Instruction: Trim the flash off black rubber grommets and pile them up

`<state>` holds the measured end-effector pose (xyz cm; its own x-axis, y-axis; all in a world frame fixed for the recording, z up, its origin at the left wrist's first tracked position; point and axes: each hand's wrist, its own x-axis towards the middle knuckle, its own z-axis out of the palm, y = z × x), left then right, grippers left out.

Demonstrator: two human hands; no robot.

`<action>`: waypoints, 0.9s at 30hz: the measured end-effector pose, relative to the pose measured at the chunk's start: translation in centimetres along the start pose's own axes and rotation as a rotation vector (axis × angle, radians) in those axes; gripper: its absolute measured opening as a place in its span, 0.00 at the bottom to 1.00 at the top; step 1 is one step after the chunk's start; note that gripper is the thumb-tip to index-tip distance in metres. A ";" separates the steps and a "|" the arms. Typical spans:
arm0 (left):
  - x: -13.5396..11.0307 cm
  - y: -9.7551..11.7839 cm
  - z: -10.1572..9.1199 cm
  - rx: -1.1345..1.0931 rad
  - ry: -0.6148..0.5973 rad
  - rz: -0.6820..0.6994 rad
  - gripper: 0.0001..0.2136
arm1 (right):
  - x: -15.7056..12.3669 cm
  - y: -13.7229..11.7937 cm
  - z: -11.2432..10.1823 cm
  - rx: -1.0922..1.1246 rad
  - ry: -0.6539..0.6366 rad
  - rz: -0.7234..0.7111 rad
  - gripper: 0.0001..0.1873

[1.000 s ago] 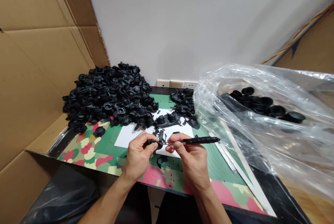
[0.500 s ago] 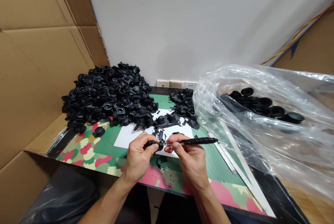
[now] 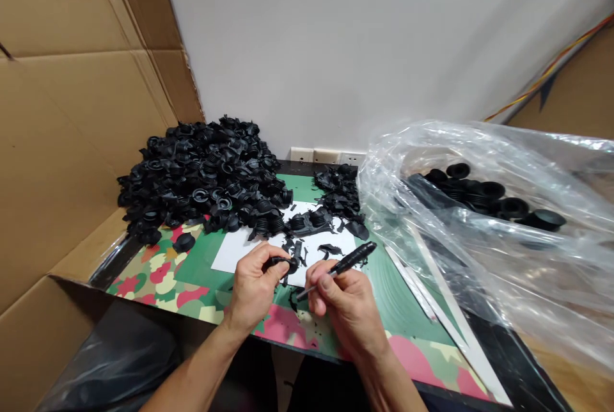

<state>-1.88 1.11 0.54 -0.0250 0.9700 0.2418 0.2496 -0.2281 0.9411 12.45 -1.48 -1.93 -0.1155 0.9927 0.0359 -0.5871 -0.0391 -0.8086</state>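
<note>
Here we see the left hand (image 3: 252,287) pinching a small black rubber part (image 3: 283,263) near the white sheet (image 3: 235,251); just right, the right hand (image 3: 343,300) clamps a black knife (image 3: 343,265), blade tilted down-left, apart from it.

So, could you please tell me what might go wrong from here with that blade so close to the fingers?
1. The right hand holds the black-handled knife with its tip pointing at the left hand, which pinches a small black rubber part; a slip could cut the fingers.
2. Black trimmings litter the white sheet; they might get mixed up with the pile of rubber parts beside them.
</note>
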 end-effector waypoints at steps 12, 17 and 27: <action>-0.3 -0.2 0.0 0.032 0.032 0.048 0.05 | 1.1 -0.5 -0.6 -0.058 0.188 -0.105 0.15; -0.4 -0.1 0.2 0.032 0.026 0.013 0.05 | 1.2 -0.1 -0.7 -0.140 0.211 -0.131 0.15; -0.5 0.1 0.2 0.009 -0.001 -0.046 0.04 | 1.2 0.3 -0.6 -0.222 0.248 -0.171 0.13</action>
<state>-1.68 0.59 0.42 -0.0355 0.9796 0.1978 0.2567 -0.1823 0.9491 12.57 -0.19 -2.47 0.1827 0.9814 0.0597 -0.3904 0.1281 -0.9117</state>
